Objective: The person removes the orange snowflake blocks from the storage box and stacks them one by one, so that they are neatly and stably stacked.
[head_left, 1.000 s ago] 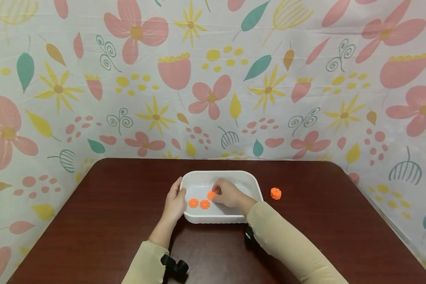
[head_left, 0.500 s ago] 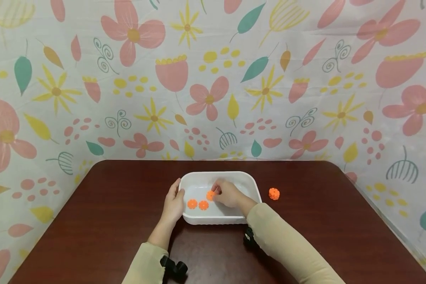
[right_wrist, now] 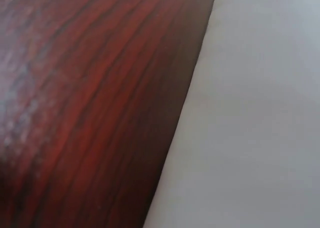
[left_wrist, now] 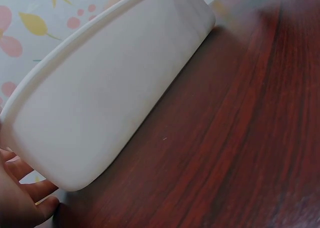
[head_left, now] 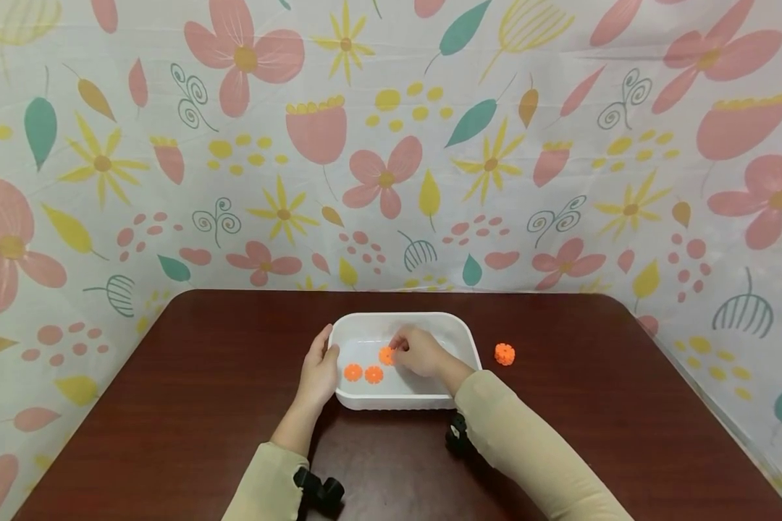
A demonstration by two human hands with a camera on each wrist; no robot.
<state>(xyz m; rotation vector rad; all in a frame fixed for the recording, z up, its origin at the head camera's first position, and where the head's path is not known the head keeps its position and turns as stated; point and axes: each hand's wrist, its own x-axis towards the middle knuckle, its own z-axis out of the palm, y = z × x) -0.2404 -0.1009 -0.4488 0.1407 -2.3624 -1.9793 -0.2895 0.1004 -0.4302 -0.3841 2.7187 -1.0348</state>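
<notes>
A white tray [head_left: 404,402] stands on the table. My left hand [head_left: 319,373] lies along the outside of its left wall, fingers touching the wall; in the left wrist view the fingers [left_wrist: 37,190] show at the tray's end. Inside the tray my right hand [head_left: 420,354] pinches an orange notched disc [head_left: 386,355], which the fingertips partly cover. Two more orange discs, a left one [head_left: 353,373] and a right one [head_left: 374,375], lie flat on the tray floor nearby. The right wrist view holds only the tray's outer wall [right_wrist: 250,113] and the table, no hand.
To the right of the tray, a small stack of orange discs [head_left: 505,354] sits on the dark red-brown table [head_left: 202,383]. Behind the table's far edge hangs a flower-patterned cloth [head_left: 391,239]. Black wrist cameras are strapped at both sleeves.
Both hands stay in nearly the same places. The right fingers shift slightly at the pinched disc; the whole view moves a little with the head.
</notes>
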